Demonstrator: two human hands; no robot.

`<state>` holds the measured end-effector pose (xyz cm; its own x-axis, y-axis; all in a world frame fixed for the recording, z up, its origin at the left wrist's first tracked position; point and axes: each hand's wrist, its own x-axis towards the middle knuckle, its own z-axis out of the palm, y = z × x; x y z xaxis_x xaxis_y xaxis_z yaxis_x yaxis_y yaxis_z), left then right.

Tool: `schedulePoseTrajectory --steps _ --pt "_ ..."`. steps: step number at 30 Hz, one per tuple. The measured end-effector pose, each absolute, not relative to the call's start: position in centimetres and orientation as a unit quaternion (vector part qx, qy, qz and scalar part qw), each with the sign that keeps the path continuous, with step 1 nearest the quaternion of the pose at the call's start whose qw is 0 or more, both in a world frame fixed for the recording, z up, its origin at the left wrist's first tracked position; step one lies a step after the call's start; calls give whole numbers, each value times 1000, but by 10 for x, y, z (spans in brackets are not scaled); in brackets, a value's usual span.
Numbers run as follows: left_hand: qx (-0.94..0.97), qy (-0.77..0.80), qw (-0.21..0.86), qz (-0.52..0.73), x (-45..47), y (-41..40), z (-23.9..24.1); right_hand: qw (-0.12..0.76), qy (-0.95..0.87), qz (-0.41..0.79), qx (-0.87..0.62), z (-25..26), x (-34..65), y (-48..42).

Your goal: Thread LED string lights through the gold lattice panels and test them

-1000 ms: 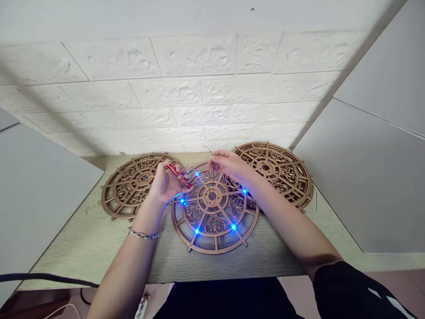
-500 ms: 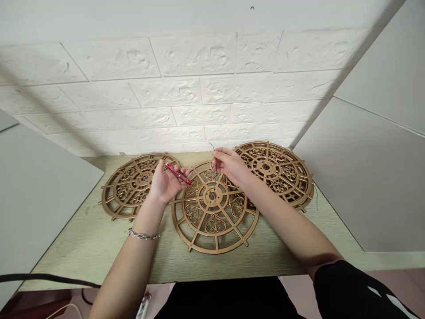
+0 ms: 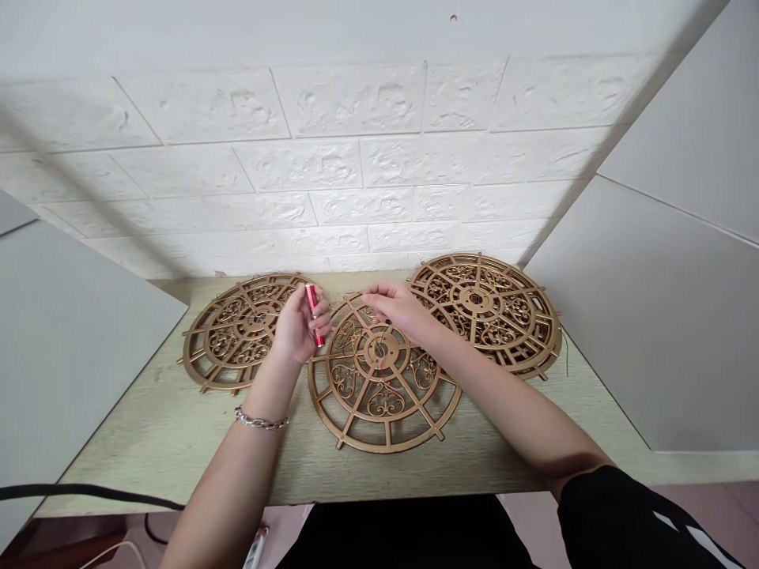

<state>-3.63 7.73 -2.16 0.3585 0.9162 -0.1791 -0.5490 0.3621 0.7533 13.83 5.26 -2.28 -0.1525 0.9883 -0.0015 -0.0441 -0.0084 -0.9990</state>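
Observation:
My left hand (image 3: 298, 325) is closed around slim red cylinders (image 3: 311, 297) with silver ends, which look like batteries held end to end. They stand nearly upright in the palm. To its right, my right hand (image 3: 398, 308) is in a pinch above the middle gold openwork disc (image 3: 384, 447), on a thin dark wire that is mostly hidden behind the fingers. A small black spot shows under those fingers. Thin wires, one reddish (image 3: 388, 368), come out at the disc's hub. The disc has scrollwork between its spokes and lies flat on the table.
More gold discs lie at the left (image 3: 205, 379) and, stacked, at the right (image 3: 537, 365). A thin dark wire (image 3: 567, 359) sticks out beside the right stack. The pale table (image 3: 142, 442) meets a white brick-pattern wall (image 3: 332, 166), with grey panels on both sides. A black cable (image 3: 88, 491) crosses the left front.
My left hand has closed its fingers and turned the red cylinders from slanted to nearly upright. My right hand has come down a little and left, lowering the dark wire.

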Motion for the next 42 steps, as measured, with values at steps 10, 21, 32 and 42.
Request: schedulePoseTrajectory --steps 10,21,32,42 --pt "422 352 749 370 -20 67 -26 434 -623 484 -435 -25 133 46" --pt "503 355 711 340 -18 65 -35 450 -651 411 -452 -26 130 43" --pt "582 430 596 348 -16 62 -31 450 -653 415 -446 -26 128 41" --pt "651 445 497 362 -17 64 -36 442 -650 418 -456 -29 129 43"
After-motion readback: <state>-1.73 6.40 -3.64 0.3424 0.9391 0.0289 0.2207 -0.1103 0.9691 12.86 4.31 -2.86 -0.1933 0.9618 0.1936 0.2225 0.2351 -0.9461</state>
